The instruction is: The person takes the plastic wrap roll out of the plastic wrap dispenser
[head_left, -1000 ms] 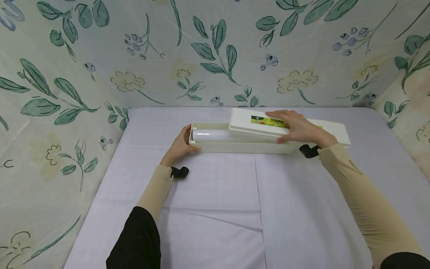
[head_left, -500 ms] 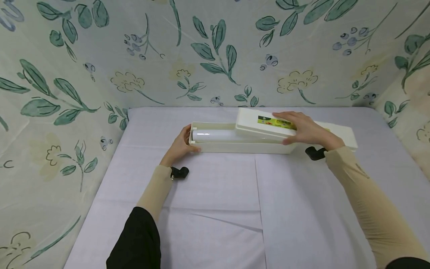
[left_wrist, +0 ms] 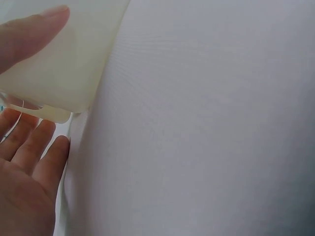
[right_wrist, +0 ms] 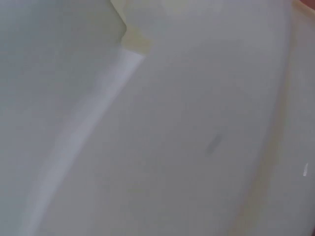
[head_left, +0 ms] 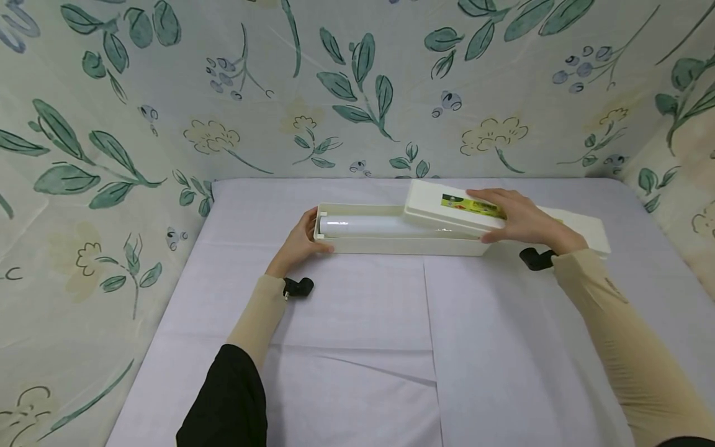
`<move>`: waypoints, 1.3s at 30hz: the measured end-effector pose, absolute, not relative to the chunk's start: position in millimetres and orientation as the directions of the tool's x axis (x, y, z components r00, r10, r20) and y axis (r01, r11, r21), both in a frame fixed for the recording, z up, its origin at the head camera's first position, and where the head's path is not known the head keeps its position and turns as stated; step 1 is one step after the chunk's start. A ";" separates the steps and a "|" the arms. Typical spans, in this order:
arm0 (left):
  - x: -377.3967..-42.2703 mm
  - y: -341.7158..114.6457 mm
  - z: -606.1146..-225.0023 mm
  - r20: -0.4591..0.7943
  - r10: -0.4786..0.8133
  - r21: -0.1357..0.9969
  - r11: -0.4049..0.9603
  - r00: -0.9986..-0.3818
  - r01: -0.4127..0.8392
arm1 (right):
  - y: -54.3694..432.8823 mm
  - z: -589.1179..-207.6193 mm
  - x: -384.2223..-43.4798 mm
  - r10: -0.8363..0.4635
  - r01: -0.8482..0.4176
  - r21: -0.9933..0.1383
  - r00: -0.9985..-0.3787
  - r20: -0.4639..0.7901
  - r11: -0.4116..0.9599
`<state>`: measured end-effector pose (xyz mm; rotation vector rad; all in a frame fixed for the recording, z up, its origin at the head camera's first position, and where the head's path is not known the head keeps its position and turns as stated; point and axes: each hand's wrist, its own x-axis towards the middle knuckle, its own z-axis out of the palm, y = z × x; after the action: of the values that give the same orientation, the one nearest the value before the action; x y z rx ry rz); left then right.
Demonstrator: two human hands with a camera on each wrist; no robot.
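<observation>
The right hand holds the lid, whose long axis slants from that hand's far left to its near right. Leftward, the box stretches lengthwise toward the left hand — which grips its end — and the exposed white roll inside lies nearer that hand.

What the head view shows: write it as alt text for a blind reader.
A person's right hand grips the lid of a long white box, askew over its right part, while the left hand holds the box's left end. A white cylinder shows in the uncovered part. White cloth lies beneath, a leaf-patterned backdrop behind.
</observation>
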<state>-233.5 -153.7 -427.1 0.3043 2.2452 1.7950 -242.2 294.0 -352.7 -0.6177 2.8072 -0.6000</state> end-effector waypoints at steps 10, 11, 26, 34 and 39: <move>-240.0 -156.3 -440.8 -0.036 0.317 0.975 0.218 -0.948 0.036 | 305.5 -352.8 -239.5 -0.421 -0.340 -0.422 -0.900 -0.115 0.840; -242.1 -157.0 -445.0 -0.030 0.315 0.975 0.217 -0.949 0.041 | 306.3 -352.9 -239.5 -0.421 -0.339 -0.421 -0.900 -0.116 0.841; -248.8 -159.3 -457.1 -0.021 0.308 0.977 0.209 -0.951 0.046 | 313.0 -353.8 -237.0 -0.398 -0.321 -0.418 -0.911 -0.110 0.850; -239.3 -157.7 -436.2 -0.055 0.330 0.981 0.195 -0.942 0.011 | 322.7 -354.9 -235.1 -0.386 -0.310 -0.425 -0.916 -0.104 0.850; -240.7 -157.6 -439.6 -0.051 0.327 0.977 0.210 -0.944 0.019 | 329.2 -355.3 -233.3 -0.373 -0.296 -0.427 -0.922 -0.106 0.854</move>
<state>-240.7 -157.6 -439.6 0.3284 2.2386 1.8022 -233.3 329.2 -355.3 -0.5182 2.8452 -0.6107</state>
